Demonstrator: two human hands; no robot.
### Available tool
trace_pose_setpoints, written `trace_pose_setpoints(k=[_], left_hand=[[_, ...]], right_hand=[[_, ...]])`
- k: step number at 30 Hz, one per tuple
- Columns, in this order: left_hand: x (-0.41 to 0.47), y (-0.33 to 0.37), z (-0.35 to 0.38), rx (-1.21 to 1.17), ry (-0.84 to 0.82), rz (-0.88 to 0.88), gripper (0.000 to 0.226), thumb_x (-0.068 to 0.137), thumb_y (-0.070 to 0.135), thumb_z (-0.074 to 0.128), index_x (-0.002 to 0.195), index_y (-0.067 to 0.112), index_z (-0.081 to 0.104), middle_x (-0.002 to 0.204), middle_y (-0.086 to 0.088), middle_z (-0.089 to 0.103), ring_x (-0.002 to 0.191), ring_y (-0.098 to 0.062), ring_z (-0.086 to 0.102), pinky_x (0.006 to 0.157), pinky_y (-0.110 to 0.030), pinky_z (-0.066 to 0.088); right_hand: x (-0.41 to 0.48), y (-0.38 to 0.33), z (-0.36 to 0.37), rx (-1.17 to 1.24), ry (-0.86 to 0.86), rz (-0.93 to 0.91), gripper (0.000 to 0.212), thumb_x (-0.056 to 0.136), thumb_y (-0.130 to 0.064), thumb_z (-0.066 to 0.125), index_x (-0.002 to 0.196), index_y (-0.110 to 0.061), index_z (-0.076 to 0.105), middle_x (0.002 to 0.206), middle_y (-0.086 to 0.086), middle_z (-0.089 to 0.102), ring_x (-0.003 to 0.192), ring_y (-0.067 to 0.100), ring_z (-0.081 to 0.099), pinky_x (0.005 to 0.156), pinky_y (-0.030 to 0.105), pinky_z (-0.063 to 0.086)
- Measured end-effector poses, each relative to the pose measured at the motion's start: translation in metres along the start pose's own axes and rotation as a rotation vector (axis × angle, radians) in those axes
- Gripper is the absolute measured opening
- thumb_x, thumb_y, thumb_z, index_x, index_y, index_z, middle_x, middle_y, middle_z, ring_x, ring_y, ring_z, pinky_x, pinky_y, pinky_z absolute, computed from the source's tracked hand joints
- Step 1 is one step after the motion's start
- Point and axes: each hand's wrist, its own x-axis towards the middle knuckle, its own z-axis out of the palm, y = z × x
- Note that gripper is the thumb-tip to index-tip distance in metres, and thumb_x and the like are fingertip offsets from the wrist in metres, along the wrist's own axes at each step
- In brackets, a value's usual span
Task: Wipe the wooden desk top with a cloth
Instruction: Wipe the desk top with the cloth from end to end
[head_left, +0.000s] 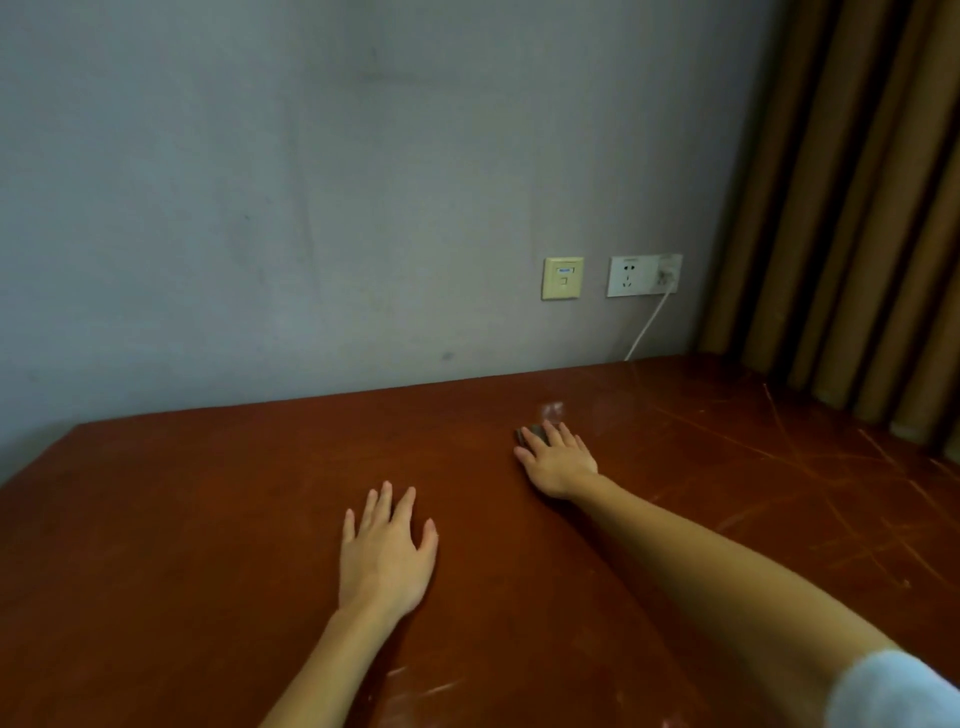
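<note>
Pressing with straight fingers (565, 435), your right hand (561, 462) lies flat on a small dark cloth (535, 432); only a little piece of the cloth shows past the fingertips, the other part is hidden under the hand. The cloth is on the far half of the wooden desk top (208, 519), right of the middle and near the wall (311, 182). Just behind the cloth there is a pale shiny spot (551, 409) on the wood; I cannot tell what it is. Your left hand (387, 556) rests palm down on the bare wood, nearer to you and well apart from the cloth, its fingers straight and a little spread, holding nothing. Your right forearm goes back to a white sleeve (893, 691) in the lower right corner. The right part of the desk has many thin scratches (831, 457). On the grey wall above the desk you see a yellowish network socket (562, 278) and beside it a white power socket (631, 275) with a plug (667, 270) in it; a white cable (647, 327) goes down from the plug behind the desk edge. A brown curtain (857, 208) hangs at the right.
</note>
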Motion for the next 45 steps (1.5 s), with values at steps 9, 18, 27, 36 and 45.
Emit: trace_pose_setpoints(k=[9,18,27,36,45], left_hand=[[-0.002,-0.001,0.000,0.007,-0.012,0.000,0.058,0.100,0.052,0.019,0.153,0.028,0.012,0.161,0.001,0.003,0.148,-0.015,0.000,0.121,-0.037,0.001],[0.000,-0.003,0.002,0.025,-0.018,0.016,0.059,0.100,0.052,0.017,0.153,0.028,0.009,0.161,-0.001,0.000,0.148,-0.016,-0.002,0.121,-0.038,0.000],[0.001,-0.003,0.003,0.000,-0.005,0.013,0.059,0.100,0.052,0.021,0.153,0.027,0.013,0.161,-0.001,0.003,0.148,-0.017,0.001,0.121,-0.038,0.001],[-0.002,-0.002,0.000,-0.016,0.004,0.008,0.057,0.101,0.048,0.026,0.152,0.024,0.022,0.160,-0.003,0.012,0.148,-0.019,0.008,0.120,-0.039,0.006],[-0.036,0.005,-0.020,-0.040,0.024,0.113,0.050,0.101,0.032,0.039,0.150,0.025,0.028,0.159,-0.002,0.019,0.147,-0.017,0.013,0.120,-0.038,0.008]], right_hand=[[-0.099,-0.040,0.020,-0.028,-0.018,-0.444,0.060,0.095,-0.061,0.010,0.151,-0.039,0.008,0.161,-0.004,-0.004,0.147,0.016,-0.008,0.117,0.034,-0.004],[-0.099,0.057,0.000,-0.039,0.005,-0.208,0.058,0.095,-0.056,0.004,0.151,-0.039,0.011,0.160,-0.006,0.000,0.147,0.014,-0.003,0.118,0.035,-0.002],[-0.025,0.036,-0.001,-0.008,0.047,0.095,0.053,0.103,-0.044,0.013,0.153,-0.027,0.009,0.161,0.006,-0.001,0.148,0.027,-0.003,0.119,0.040,0.001],[-0.109,-0.062,0.024,-0.031,0.039,-0.299,0.051,0.103,-0.043,0.015,0.152,-0.032,0.009,0.161,0.002,-0.002,0.148,0.020,-0.006,0.118,0.036,-0.002],[-0.163,0.034,0.011,-0.012,0.018,-0.263,0.048,0.105,-0.038,0.019,0.152,-0.033,0.012,0.161,-0.001,0.001,0.148,0.020,-0.002,0.118,0.034,0.000]])
